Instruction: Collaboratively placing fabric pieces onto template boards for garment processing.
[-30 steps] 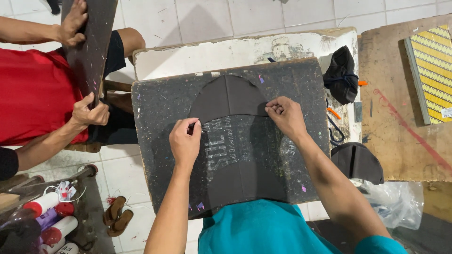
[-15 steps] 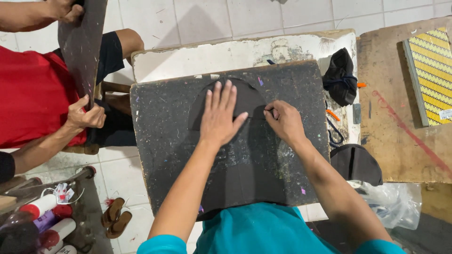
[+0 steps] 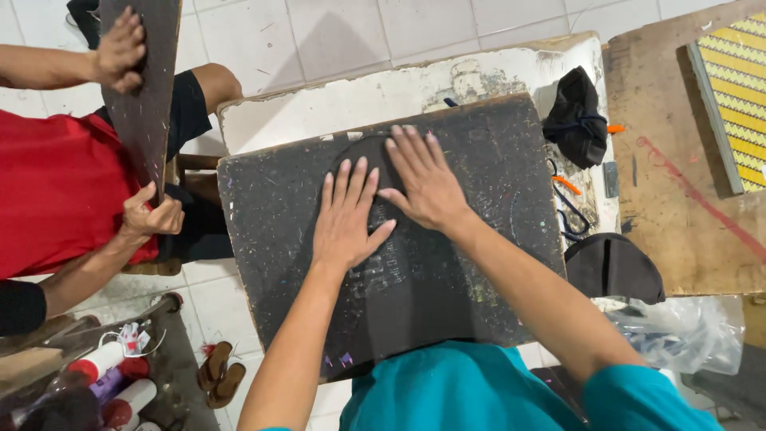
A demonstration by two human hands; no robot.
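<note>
Left hand (image 3: 345,219) spread flat, fingers apart, pressed on dark curved cut piece (image 3: 375,263) lying mid black speckled board (image 3: 279,231). Right hand (image 3: 424,179) likewise flat, just beside, covering piece's rounded top. Nothing pinched. Piece seemingly laid down and mid-smoothing; lower part bare, edges hard to tell. Board propped on white surface (image 3: 399,92). Co-worker's hands (image 3: 152,214) gripping separate dark board (image 3: 144,120) at left.

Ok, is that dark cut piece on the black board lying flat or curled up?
Flat. The dark curved-top piece lies spread on the speckled black board, with the left hand and right hand pressed palm-down on it.
</note>
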